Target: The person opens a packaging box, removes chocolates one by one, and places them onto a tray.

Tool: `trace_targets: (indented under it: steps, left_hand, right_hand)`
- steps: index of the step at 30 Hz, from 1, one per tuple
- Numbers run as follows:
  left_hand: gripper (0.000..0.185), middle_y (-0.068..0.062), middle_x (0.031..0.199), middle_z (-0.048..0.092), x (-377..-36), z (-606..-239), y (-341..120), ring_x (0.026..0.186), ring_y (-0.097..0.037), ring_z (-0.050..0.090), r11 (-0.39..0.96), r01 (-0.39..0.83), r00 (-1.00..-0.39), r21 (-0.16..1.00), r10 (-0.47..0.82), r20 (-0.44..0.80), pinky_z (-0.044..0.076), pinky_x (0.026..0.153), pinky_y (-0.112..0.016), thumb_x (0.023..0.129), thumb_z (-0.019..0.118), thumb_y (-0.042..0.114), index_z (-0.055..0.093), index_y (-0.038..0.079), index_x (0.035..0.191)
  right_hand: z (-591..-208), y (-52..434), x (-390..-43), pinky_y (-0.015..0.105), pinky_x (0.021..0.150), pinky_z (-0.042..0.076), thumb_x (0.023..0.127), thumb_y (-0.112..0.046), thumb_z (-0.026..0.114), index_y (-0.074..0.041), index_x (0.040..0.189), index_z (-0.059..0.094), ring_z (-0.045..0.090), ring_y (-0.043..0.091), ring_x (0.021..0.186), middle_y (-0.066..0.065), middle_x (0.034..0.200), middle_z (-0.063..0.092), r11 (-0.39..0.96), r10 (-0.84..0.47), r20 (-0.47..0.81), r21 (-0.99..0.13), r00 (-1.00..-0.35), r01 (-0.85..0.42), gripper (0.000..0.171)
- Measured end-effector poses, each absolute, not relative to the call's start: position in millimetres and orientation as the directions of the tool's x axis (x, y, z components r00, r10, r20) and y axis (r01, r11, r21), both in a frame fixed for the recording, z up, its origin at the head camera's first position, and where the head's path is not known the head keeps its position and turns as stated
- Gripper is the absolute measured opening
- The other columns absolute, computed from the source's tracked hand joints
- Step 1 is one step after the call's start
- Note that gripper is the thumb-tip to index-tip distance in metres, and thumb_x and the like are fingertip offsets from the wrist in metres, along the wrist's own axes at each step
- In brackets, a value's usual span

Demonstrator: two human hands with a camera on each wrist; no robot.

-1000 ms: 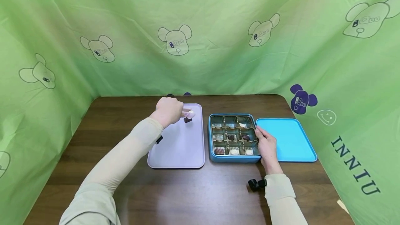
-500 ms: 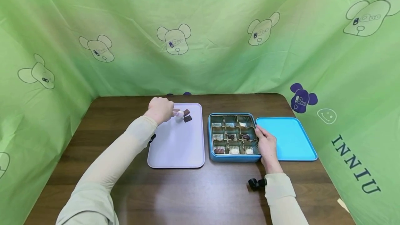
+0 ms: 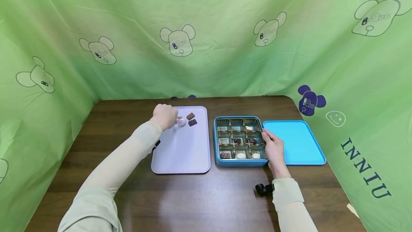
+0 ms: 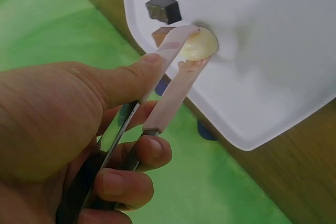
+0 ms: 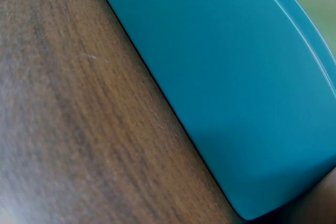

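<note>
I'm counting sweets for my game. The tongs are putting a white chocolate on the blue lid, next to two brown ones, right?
Not quite. The tongs set the white chocolate on the lilac tray, not on the blue lid. The head view shows it, beside the two brown chocolates.

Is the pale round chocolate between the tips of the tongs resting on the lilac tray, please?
Yes, the pale round chocolate sits on the lilac tray, with the tips of the tongs on either side of it.
</note>
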State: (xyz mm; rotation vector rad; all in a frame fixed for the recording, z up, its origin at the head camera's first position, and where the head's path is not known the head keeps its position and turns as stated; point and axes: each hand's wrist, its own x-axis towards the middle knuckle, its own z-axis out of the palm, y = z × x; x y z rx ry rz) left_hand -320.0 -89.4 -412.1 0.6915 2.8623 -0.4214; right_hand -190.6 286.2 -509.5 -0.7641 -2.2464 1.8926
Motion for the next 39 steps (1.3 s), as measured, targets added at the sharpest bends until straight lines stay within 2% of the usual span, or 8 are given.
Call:
trace_targets:
  steps: [13,22,32,39]
  left_hand:
    - [0.035,-0.009,0.091,0.070,-321,-414,-88,0.076,-0.023,0.064,0.869,0.441,-0.885,-0.224,0.380,-0.270,0.055,0.064,-0.041,0.098,0.064,0.043,0.073,0.011,0.109]
    - [0.035,-0.011,0.100,0.070,-320,-414,-88,0.084,-0.026,0.066,0.893,0.404,-0.895,-0.200,0.341,-0.289,0.054,0.069,-0.043,0.098,0.064,0.041,0.071,0.011,0.113]
    - [0.039,-0.010,0.089,0.069,-315,-410,-94,0.077,-0.026,0.065,0.911,0.370,-0.916,-0.180,0.326,-0.233,0.053,0.062,-0.043,0.098,0.062,0.048,0.073,0.011,0.104]
    - [0.037,-0.009,0.086,0.071,-311,-397,-93,0.076,-0.028,0.068,0.931,0.344,-0.933,-0.125,0.325,-0.154,0.054,0.059,-0.045,0.098,0.062,0.046,0.073,0.011,0.093]
  right_hand:
    - [-512,287,-191,0.042,0.121,0.022,0.108,-0.035,0.048,-0.010,0.152,0.044,0.025,0.025,0.151,0.008,0.161,0.035,0.106,0.441,-0.222,-0.949,-0.869,0.297,0.051]
    - [-511,287,-190,0.042,0.122,0.022,0.108,-0.036,0.048,-0.011,0.152,0.045,0.024,0.024,0.152,0.006,0.161,0.035,0.101,0.445,-0.225,-0.949,-0.867,0.298,0.051]
    - [-511,288,-190,0.043,0.122,0.021,0.108,-0.035,0.048,-0.010,0.153,0.044,0.023,0.025,0.152,0.007,0.161,0.035,0.103,0.435,-0.221,-0.951,-0.873,0.292,0.051]
    - [-511,288,-190,0.043,0.122,0.021,0.108,-0.036,0.048,-0.011,0.153,0.044,0.023,0.025,0.152,0.007,0.162,0.034,0.099,0.429,-0.238,-0.947,-0.871,0.307,0.052]
